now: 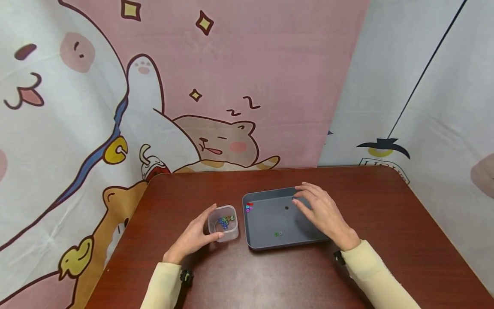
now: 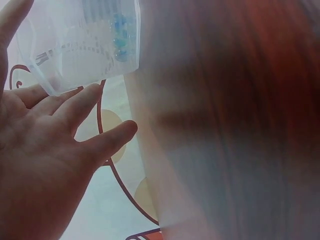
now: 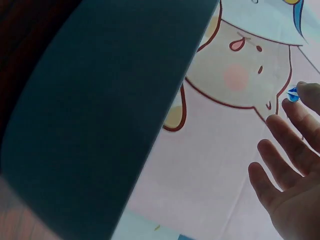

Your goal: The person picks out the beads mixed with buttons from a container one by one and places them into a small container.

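Note:
My left hand (image 1: 193, 238) grips a small clear plastic box (image 1: 231, 234) on the table, the thumb along its near side and the fingers at its left and far side. Several blue, green and brownish beads (image 1: 224, 222) lie inside it. In the left wrist view the box (image 2: 75, 45) shows cloudy walls beside the fingers. Over the right part of a grey tray (image 1: 266, 221), my right hand (image 1: 324, 210) pinches a small blue bead (image 3: 293, 94) between thumb and index finger. The other fingers of that hand are spread.
Red, cyan and pink small pieces (image 1: 248, 208) cluster at the tray's left edge. A dark brown piece (image 1: 287, 207) lies near its middle, and a green piece (image 1: 276, 234) and a paler one (image 1: 281, 233) near its front. Behind the brown table (image 1: 293, 279) hangs a cartoon cloth (image 1: 289, 86).

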### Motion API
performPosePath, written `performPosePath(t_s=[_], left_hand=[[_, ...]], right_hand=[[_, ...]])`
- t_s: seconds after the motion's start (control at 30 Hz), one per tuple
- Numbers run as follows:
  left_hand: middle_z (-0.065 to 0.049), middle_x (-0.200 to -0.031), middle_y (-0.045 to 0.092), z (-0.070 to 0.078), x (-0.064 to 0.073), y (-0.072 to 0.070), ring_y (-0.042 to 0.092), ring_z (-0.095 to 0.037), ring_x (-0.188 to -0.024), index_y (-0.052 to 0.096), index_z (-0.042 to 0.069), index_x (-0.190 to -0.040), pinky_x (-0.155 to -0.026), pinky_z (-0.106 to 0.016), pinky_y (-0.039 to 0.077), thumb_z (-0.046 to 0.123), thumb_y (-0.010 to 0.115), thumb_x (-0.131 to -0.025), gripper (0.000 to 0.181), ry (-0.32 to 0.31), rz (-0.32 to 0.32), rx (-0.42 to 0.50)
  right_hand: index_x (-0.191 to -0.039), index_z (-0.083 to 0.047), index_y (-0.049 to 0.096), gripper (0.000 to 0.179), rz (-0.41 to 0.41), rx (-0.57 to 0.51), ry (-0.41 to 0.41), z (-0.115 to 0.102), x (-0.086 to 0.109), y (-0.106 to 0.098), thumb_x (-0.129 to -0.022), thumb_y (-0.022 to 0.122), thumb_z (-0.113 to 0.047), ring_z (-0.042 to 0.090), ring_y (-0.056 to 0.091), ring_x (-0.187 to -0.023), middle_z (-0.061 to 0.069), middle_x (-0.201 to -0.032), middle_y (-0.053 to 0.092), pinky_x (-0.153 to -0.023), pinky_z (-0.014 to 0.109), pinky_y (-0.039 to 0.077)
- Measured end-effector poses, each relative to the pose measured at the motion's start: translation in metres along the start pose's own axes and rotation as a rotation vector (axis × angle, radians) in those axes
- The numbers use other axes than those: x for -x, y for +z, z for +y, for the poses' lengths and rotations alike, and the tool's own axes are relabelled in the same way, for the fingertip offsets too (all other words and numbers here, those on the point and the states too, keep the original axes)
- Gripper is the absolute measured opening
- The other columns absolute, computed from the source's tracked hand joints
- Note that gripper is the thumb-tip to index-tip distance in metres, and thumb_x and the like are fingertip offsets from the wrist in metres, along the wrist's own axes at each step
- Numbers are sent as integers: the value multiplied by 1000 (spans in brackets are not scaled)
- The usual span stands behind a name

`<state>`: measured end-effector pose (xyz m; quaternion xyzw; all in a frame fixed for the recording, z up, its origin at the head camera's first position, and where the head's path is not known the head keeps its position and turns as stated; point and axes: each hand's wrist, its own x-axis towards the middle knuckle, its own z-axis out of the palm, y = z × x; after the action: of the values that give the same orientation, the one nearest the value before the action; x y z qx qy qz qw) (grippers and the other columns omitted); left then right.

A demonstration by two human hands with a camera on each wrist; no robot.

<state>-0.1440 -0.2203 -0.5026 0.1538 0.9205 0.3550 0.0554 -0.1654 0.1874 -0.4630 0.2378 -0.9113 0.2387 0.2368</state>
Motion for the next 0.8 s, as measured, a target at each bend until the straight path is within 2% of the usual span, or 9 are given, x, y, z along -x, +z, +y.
performPosePath(t_s=[0.23, 0.37, 0.53, 0.8], left_hand=[[0, -160, 37, -2, -1, 1, 45, -23, -141, 30, 27, -158, -116, -53, 37, 53, 79, -80, 95, 1, 6, -13], [0, -161, 37, -3, -2, 2, 45, -25, -141, 30, 27, -158, -115, -54, 37, 55, 79, -80, 96, 0, 5, -11], [0, -161, 37, -3, -1, 2, 46, -24, -140, 29, 27, -158, -115, -54, 37, 56, 78, -80, 97, -2, 2, -13], [-1, -161, 37, -1, -1, 0, 46, -24, -140, 29, 25, -158, -115, -53, 37, 55, 78, -80, 97, -1, 0, -17]], right_hand=[[-105, -13, 74, 20, 27, -63, -89, -22, -4, 15, -87, 78, -24, 26, 62, -120, 5, -125, 69, -96, 47, 53], [-105, -15, 74, 19, -4, -82, -130, -36, -6, 27, -90, 75, -27, 22, 64, -116, 3, -124, 69, -92, 43, 56], [-105, -17, 74, 17, -28, -93, -143, -52, -10, 38, -89, 76, -25, 20, 64, -116, 1, -123, 69, -94, 43, 55], [-108, -17, 74, 20, -70, -125, -193, -81, -23, 56, -95, 69, -30, 17, 63, -118, -1, -124, 68, -98, 39, 54]])
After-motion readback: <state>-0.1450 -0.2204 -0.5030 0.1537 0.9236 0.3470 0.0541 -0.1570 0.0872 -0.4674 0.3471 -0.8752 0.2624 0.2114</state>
